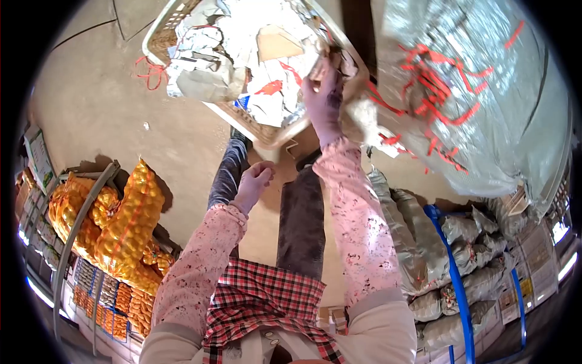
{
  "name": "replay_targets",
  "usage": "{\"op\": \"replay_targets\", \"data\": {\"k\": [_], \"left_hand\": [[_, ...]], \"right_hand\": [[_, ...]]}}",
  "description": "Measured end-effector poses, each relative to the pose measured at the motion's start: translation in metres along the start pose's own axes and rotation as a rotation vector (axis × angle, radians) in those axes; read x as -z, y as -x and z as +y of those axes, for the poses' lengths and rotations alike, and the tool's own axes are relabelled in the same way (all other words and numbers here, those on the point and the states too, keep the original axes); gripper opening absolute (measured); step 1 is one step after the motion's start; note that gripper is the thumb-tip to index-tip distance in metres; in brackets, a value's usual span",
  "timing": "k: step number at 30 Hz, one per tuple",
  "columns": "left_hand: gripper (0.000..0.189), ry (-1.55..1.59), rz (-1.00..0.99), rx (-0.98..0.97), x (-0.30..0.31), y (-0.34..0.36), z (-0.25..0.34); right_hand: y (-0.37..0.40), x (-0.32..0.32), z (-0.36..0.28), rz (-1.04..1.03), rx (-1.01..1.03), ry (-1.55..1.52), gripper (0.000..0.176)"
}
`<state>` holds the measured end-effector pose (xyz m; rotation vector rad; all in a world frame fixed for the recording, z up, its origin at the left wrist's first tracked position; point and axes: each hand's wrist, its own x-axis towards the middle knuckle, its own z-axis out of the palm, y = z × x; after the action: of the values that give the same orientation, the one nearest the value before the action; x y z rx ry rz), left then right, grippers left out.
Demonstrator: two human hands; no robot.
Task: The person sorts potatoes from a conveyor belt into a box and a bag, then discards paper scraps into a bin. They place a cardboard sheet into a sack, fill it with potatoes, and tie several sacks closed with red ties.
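My right hand (325,100) reaches over the right rim of a pale plastic basket (276,138). Its fingers are bent around something brownish that I cannot make out. The basket is heaped with crumpled white paper scraps (267,109), a tan cardboard piece (279,43) and red strips (270,88). Lower down, my left hand (253,185) hangs in front of the basket, apart from it. Its fingers are curled closed, and whatever they may hold is hidden.
A large clear plastic sack (485,115) stands at the right, red ribbons (433,91) lying on it. Below it, filled greyish bags (418,236) sit beside a blue metal frame (454,273). Orange net bags of round yellow items (127,224) rest at the left near a grey metal rail (76,236).
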<state>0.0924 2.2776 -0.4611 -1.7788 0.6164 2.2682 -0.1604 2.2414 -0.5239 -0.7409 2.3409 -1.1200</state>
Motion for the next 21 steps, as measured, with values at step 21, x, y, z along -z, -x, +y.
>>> {"op": "replay_targets", "data": {"k": [21], "left_hand": [[0.017,0.331,0.411,-0.212,0.095,-0.074,0.207]], "right_hand": [[0.104,-0.015,-0.014,-0.011,-0.388,-0.412,0.013]]}}
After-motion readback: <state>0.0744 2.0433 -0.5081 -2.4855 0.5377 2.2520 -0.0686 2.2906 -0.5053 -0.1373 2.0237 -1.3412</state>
